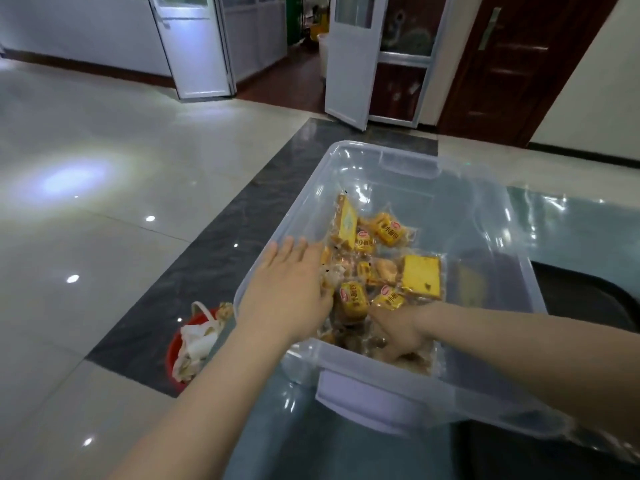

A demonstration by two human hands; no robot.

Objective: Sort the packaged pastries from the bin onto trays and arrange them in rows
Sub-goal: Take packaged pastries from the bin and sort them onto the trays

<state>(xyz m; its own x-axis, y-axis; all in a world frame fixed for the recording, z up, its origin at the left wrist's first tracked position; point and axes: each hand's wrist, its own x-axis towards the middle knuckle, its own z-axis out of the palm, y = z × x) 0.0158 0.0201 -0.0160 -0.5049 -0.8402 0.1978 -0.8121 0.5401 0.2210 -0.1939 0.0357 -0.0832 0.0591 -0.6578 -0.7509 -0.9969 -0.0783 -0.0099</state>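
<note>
As both reach in, left hand (pixel 291 289) flat.

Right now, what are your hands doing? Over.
Both hands in clear bin. Left hand flat over pastry packs; right hand buried among them, grip unclear. No trays seen.

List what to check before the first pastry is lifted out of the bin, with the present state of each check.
1. Both hands inside the bin: ok; left hand and right hand are among the pastries.
2. Left hand holds a pastry: cannot tell; its fingers are stretched over the pile.
3. Right hand holds a pastry: cannot tell; its fingers are hidden in the pile.
4. Pastries left to sort: ok, many.
5. Tray in view to receive them: not ok.
</note>
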